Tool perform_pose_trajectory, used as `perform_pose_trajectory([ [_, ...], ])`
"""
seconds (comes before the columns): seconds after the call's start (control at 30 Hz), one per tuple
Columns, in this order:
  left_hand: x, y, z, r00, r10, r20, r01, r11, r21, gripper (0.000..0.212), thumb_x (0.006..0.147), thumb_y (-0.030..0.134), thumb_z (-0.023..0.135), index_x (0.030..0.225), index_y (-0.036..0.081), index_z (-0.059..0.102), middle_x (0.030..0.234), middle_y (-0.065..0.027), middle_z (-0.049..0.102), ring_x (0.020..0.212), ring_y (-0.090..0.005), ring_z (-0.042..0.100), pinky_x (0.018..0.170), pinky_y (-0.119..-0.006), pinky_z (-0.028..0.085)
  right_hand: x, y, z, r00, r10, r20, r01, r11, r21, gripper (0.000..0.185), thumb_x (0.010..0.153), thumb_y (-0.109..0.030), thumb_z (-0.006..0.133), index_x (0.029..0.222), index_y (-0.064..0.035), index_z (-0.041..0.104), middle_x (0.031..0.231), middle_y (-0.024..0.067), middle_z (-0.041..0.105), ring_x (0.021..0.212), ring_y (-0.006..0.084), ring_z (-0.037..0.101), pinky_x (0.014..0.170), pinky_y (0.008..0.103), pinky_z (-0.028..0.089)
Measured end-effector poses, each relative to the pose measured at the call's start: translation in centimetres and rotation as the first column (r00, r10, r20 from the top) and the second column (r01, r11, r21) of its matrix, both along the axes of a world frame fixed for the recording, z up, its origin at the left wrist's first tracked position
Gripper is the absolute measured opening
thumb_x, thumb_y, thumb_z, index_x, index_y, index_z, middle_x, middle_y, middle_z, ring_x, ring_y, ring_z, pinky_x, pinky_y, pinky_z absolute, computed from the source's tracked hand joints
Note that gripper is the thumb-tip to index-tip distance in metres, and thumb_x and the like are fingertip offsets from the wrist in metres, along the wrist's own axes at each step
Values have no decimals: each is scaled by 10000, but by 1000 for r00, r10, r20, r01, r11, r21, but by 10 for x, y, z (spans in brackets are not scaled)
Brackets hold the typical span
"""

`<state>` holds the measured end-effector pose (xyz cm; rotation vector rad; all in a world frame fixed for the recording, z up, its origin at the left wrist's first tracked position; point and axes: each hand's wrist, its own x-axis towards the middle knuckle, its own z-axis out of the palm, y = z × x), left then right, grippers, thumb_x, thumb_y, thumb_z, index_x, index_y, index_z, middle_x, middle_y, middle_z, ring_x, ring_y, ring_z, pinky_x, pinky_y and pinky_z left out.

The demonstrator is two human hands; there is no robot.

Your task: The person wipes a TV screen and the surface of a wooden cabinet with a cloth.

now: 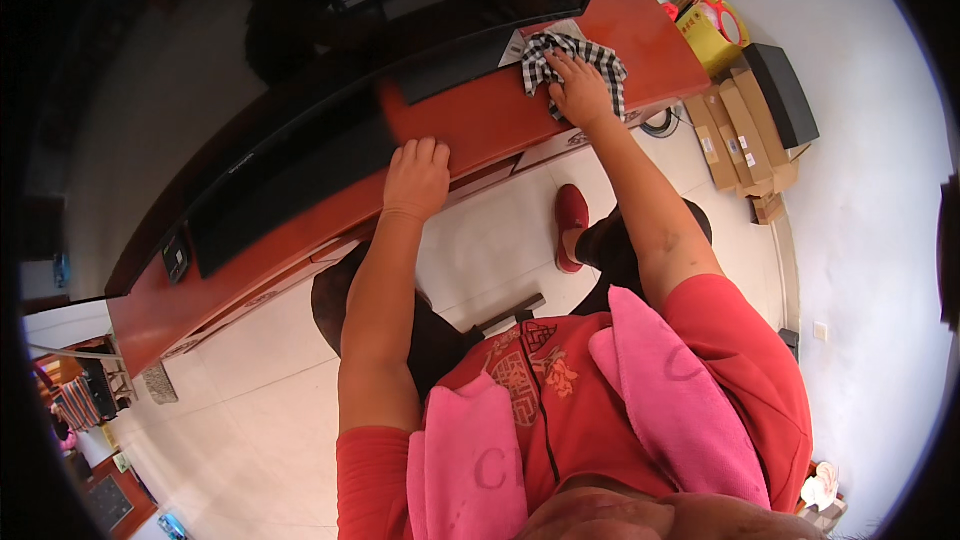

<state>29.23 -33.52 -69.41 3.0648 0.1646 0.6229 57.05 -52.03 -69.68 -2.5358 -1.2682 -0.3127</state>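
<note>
My right hand (pixel 581 90) presses on a black-and-white checked cloth (pixel 607 64), which lies bunched on the red wooden cabinet top (pixel 480 112). Beside the cloth, partly under it, is a white card-like item (pixel 513 49). My left hand (pixel 417 176) rests on the cabinet's front edge, with its fingers bent over the top and no object visible in it. A large black television (pixel 300 30) stands on the cabinet, above both hands. Dark flat panels (pixel 292 187) lie along its base, one of them close to my left fingers.
A small black box (pixel 175 258) sits at the cabinet's left end. Flattened cardboard boxes (pixel 739 135), a dark grey box (pixel 780 94) and a coiled black cable (pixel 660 123) are on the right, near the wall. Drawers line the cabinet's front. A pink towel (pixel 472 457) hangs around my neck.
</note>
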Motion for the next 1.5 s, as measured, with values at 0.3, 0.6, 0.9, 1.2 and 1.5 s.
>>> perform_pose_trajectory([
  [0.3, -11, 10, 8, 936, 30, 352, 96, 938, -334, 176, 770, -6, 571, 908, 72, 648, 938, -108, 614, 897, -306, 594, 815, -407, 498, -106, 17, -9, 992, 130, 6, -130, 988, 79, 568, 819, -227, 609, 1372, -156, 500, 1417, 99, 498, 1254, 361, 482, 1079, 458, 343],
  [0.6, -47, 38, 97, 591, 535, 605, 134, 674, -726, 195, 865, -46, 478, 882, 19, 662, 850, -89, 651, 770, -172, 621, 707, -269, 504, -176, 100, -2, 937, 303, -174, -312, 950, -28, 553, 886, -319, 510, 1416, -169, 452, 1504, 67, 392, 1368, 304, 364, 1158, 421, 228],
  [0.9, -71, 65, 78, 677, 549, 490, 203, 501, -841, 211, 946, 12, 450, 970, -2, 660, 882, -54, 654, 801, -115, 600, 768, -248, 500, -110, 42, 4, 955, 293, -54, -289, 955, 68, 531, 801, -232, 616, 1320, -153, 537, 1365, 84, 533, 1222, 318, 501, 1041, 432, 396],
  [1.2, -70, 73, 107, 690, 546, 475, 270, 415, -869, 225, 927, 19, 454, 966, 17, 675, 888, -50, 666, 789, -101, 591, 729, -228, 478, -135, 59, -13, 970, 242, 17, -238, 938, 253, 493, 700, -29, 653, 1187, -64, 590, 1130, 165, 620, 1035, 365, 562, 949, 458, 448],
  [1.5, -67, 97, 96, 693, 602, 397, 208, 361, -909, 219, 940, 19, 458, 987, 10, 672, 904, -45, 651, 813, -96, 578, 766, -229, 479, -156, 53, 13, 905, 420, -72, -414, 906, 83, 526, 728, -89, 675, 1245, -107, 584, 1269, 101, 595, 1142, 313, 546, 1002, 415, 436],
])
